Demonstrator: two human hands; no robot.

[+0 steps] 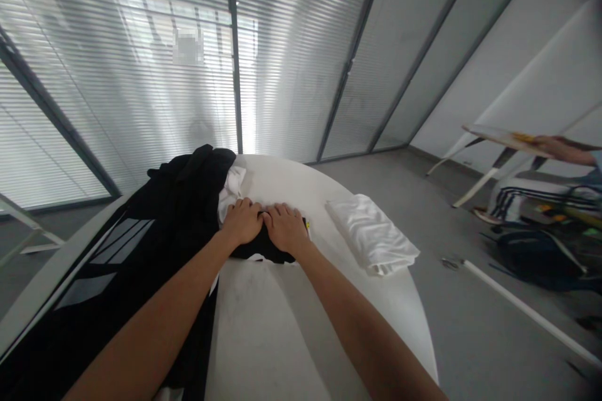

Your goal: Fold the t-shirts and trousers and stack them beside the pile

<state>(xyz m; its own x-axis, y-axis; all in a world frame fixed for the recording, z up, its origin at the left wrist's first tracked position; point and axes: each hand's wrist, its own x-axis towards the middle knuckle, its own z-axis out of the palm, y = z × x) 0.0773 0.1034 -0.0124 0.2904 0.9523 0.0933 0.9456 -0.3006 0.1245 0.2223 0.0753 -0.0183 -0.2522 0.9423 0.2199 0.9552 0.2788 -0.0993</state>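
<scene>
My left hand (242,220) and my right hand (285,229) sit side by side on a folded black garment (263,249), their fingers curled over its upper edge and nearly touching each other. This garment lies on a round white table (286,185). To my left, a long black garment with grey panels (122,241) spreads over the table's edge, with a bunched white cloth (231,191) at its far end. A folded white satiny cloth (371,233) lies to the right of my right hand, apart from it.
Glass walls with slatted blinds (141,75) stand behind the table. At the right, a co-worker's hand (559,149) holds a flat board above a striped cloth and a dark bag (536,257). A white rod (527,307) lies on the grey floor.
</scene>
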